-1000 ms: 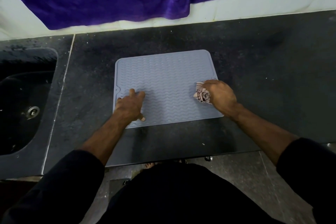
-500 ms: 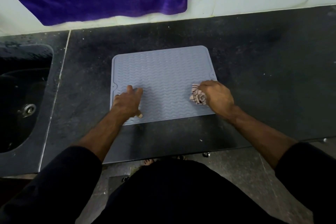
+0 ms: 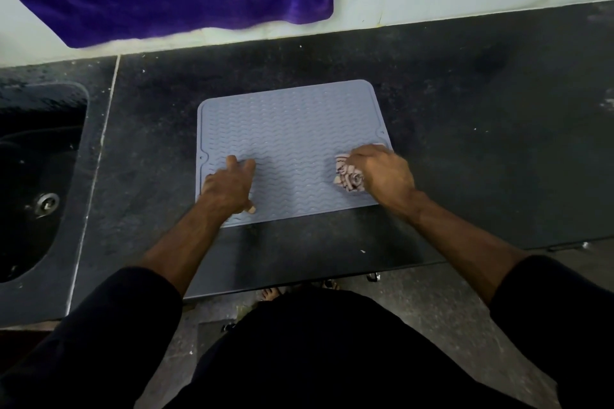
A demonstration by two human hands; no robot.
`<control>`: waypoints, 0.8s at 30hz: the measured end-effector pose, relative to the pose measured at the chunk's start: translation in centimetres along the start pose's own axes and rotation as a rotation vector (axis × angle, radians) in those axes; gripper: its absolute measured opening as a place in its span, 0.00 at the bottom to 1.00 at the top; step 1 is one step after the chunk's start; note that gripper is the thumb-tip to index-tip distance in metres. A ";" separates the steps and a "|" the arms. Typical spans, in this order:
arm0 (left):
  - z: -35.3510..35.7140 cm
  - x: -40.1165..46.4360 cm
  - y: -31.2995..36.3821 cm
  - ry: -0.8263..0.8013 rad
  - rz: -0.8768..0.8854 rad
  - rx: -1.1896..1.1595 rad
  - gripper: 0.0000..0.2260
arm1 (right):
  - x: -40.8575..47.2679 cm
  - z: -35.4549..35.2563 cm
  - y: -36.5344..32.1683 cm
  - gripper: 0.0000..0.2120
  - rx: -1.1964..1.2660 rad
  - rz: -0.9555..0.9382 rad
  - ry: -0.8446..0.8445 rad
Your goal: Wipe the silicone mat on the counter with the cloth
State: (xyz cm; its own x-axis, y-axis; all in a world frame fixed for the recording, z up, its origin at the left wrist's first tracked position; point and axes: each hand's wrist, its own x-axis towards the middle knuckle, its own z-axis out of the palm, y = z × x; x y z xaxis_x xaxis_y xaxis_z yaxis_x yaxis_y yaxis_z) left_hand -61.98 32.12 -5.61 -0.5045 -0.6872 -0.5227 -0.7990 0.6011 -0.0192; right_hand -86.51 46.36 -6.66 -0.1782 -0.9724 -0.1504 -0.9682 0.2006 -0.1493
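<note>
Cloth on the mat's right edge

The right hand [image 3: 382, 173] clutched the cloth [image 3: 347, 176] (crumpled); the left hand [image 3: 229, 186] pressed the silicone mat [image 3: 292, 129], fingers spread.

The mat [image 3: 292, 143] is a pale blue-grey square with rounded corners, a raised rim and rows of wavy ridges across its face. A small round mark sits near the rim on its left side and another on its right. It lies flat on the dark speckled counter [image 3: 481, 109], turned a little out of line with the counter's front edge. The cloth [image 3: 347, 174] is a small, crumpled wad, light with dark stripes. It rests on the mat near its right edge, toward the front, partly covered.
</note>
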 end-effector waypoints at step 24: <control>0.3 -0.4 -0.1 0.004 -0.002 -0.044 0.36 | -1.6 0.2 2.3 0.21 -0.017 0.036 -0.003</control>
State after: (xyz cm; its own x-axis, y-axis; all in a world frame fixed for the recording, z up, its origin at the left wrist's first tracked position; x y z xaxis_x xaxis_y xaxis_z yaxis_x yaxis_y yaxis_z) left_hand -61.63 32.44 -5.64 -0.5041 -0.6902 -0.5192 -0.8136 0.5812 0.0173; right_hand -88.47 48.38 -6.95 -0.2122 -0.9643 -0.1581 -0.9642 0.2330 -0.1268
